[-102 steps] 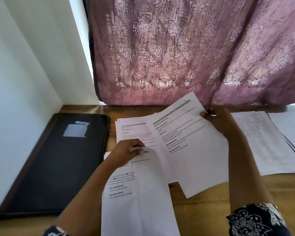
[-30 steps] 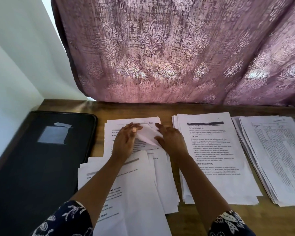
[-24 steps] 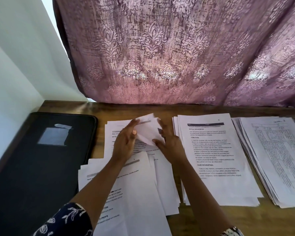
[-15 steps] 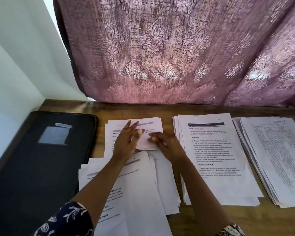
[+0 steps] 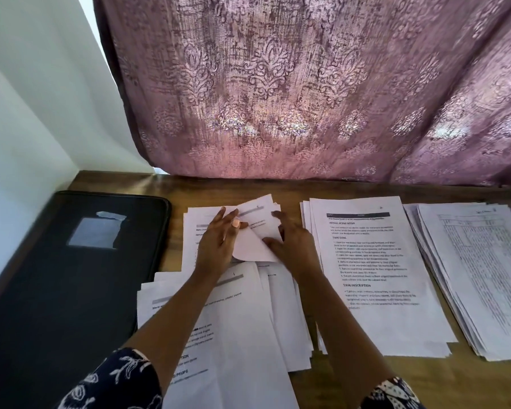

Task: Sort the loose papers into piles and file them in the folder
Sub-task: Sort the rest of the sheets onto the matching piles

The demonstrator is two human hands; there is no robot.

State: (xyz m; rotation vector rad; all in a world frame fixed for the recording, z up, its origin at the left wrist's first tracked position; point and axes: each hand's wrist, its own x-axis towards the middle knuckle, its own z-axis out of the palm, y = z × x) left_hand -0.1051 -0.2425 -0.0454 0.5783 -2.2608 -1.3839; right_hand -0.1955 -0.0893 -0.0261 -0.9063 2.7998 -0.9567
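**Sorting partway, folder not yet opened**

Both hands grasp one curled sheet [image 5: 255, 234] above the back pile [image 5: 194, 231], near the table's far edge. The left hand [image 5: 219, 246] pinches its left side, thumb on top. The right hand [image 5: 294, 246] holds its right side, thumb across the face.

Sorting looks roughly half done. A middle pile [image 5: 375, 276] and a right pile [image 5: 478, 276] of tabled pages lie fairly square, but loose papers [image 5: 227, 320] sprawl at the near edge under the forearms. The black folder [image 5: 71, 276] lies closed along the left edge by the wall [image 5: 27, 128], so filing seems untouched.

Bare table [image 5: 425, 388] shows only in narrow strips. The curtain [image 5: 307, 98] hangs to the far edge, so room for another pile looks tight.
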